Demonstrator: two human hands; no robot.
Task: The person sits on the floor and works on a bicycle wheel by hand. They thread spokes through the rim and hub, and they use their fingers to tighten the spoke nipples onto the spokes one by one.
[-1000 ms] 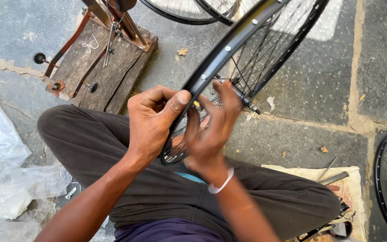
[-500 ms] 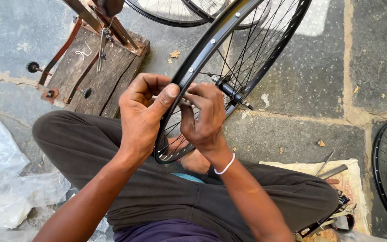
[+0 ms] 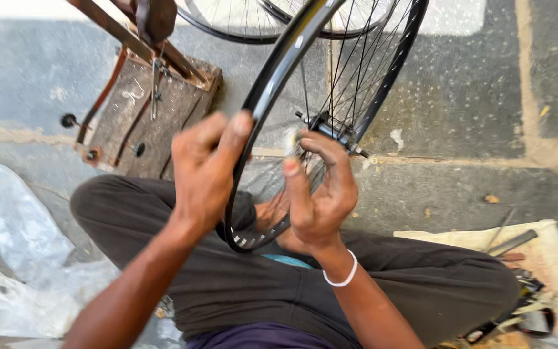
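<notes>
A black bicycle wheel rim [image 3: 272,84] with thin spokes and a hub [image 3: 330,129] stands on edge over my crossed legs in dark trousers [image 3: 227,284]. My left hand [image 3: 205,171] grips the rim from the left, thumb laid over its outer face. My right hand [image 3: 318,187], a white band on its wrist, reaches in among the spokes just below the hub, fingers pinched on a spoke or a small part too blurred to make out.
A wooden block with a rusty metal stand [image 3: 143,110] sits at the upper left. Crumpled clear plastic [image 3: 14,258] lies at the left. A cloth with tools [image 3: 518,258] lies at the right. More wheels [image 3: 247,19] lean at the top on the stone floor.
The view has drawn closer to the wheel. My left hand slid a little along the rim. My right hand opened from a tight pinch at the rim and moved in toward the hub.
</notes>
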